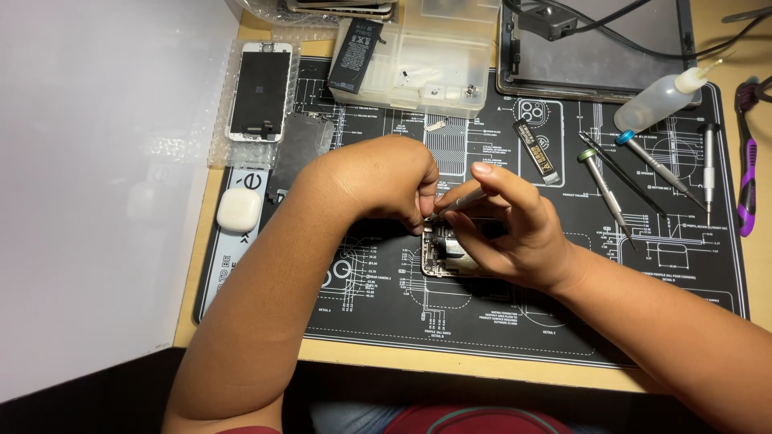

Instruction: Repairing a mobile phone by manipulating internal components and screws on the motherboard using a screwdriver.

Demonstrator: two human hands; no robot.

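Note:
An opened phone body (pixel 445 255) lies on the black repair mat (pixel 498 313), its inner parts showing. My right hand (pixel 515 229) grips a slim grey tool (pixel 462 202), a screwdriver or tweezers, its tip angled down at the phone's top edge. My left hand (pixel 386 181) is curled over that same edge, with its fingertips pinched at the tool's tip. Whether those fingers hold a small part I cannot tell. Most of the phone is hidden under both hands.
A detached phone screen (pixel 260 92) rests on bubble wrap at the back left, with a white earbud case (pixel 239 210) nearer. A battery (pixel 356 44) leans on a clear parts box (pixel 438 68). Screwdrivers (pixel 635 173), a squeeze bottle (pixel 661 100) and purple-handled pliers (pixel 748 169) lie right.

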